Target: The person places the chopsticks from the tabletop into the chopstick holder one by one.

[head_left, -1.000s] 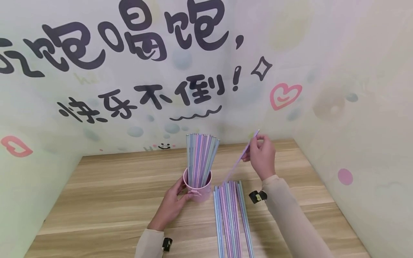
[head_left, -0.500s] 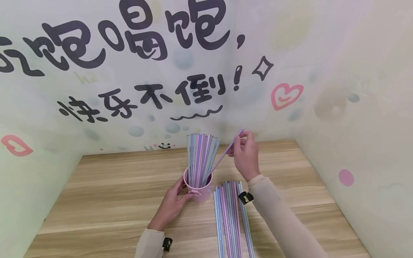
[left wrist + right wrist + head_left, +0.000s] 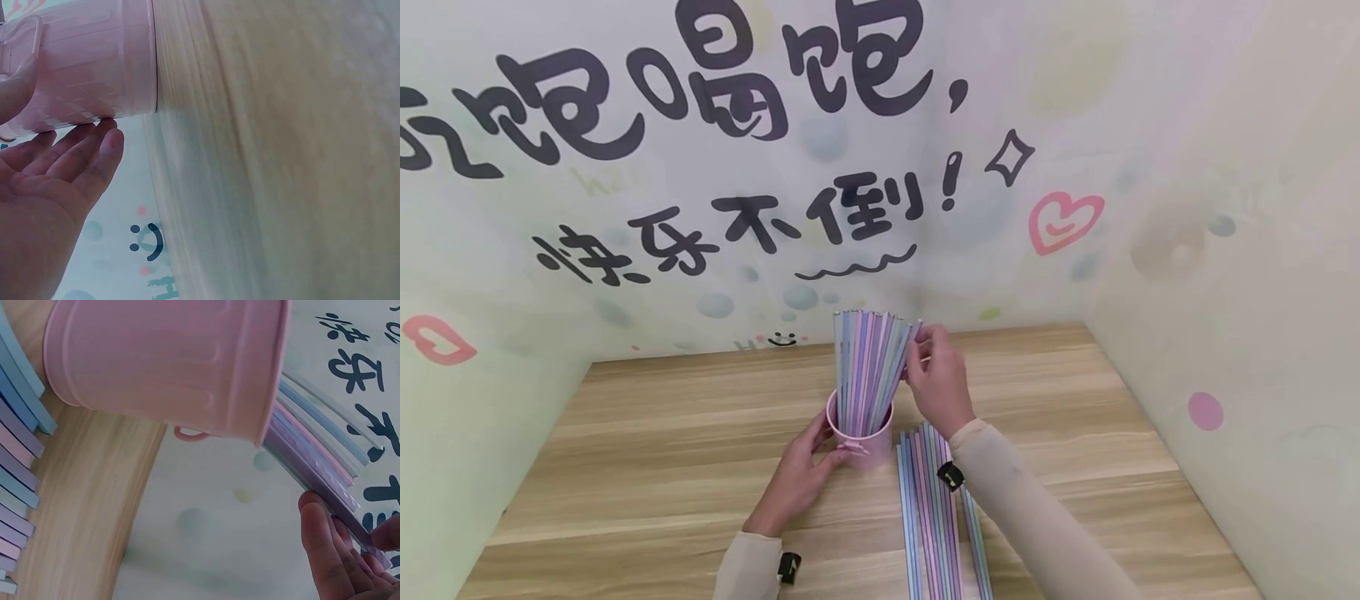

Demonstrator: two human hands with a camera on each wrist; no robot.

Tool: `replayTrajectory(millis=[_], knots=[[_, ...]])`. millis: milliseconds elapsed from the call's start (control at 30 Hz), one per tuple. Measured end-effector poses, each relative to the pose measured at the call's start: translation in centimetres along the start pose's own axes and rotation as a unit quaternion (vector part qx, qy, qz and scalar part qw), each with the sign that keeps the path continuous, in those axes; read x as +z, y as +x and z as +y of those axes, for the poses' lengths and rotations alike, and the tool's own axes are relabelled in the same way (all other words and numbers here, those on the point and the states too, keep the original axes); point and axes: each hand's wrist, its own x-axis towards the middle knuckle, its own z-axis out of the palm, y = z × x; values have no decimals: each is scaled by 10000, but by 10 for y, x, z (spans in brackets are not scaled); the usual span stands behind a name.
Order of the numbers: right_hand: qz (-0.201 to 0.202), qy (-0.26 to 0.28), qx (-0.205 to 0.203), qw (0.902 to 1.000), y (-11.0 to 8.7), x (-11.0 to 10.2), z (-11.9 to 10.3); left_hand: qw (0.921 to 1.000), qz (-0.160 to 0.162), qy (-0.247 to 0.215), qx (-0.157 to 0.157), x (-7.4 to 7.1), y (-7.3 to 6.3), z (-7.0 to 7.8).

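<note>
A small pink bucket (image 3: 872,454) stands on the table, filled with upright pastel chopsticks (image 3: 863,367) that fan out at the top. My left hand (image 3: 797,479) grips its near left side, the thumb by the handle fitting; in the left wrist view the fingers curve along the bucket wall. My right hand (image 3: 942,379) pinches a purple chopstick (image 3: 340,509) near its upper end. That chopstick leans at the bucket's right side, beside the others, its lower end hidden inside.
A row of loose chopsticks (image 3: 928,508) in blue, pink, purple and green lies on the wooden table (image 3: 685,450) right of the bucket, partly under my right forearm. Behind rises a printed wall (image 3: 737,292); another wall (image 3: 1240,333) bounds the right.
My right hand has moved left and a little down from above the loose row, bringing the purple chopstick into the bucket. The left hand and bucket have stayed in place.
</note>
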Motion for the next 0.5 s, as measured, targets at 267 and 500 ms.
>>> replayTrajectory(millis=[267,500], knots=[[-7,-364,-45,9993,-3,6,1,10000,-12,-8,14,0,-1,0],[-48,-653,-44,9978,-4,11,1,10000,1,-25,7,-1,0,1]])
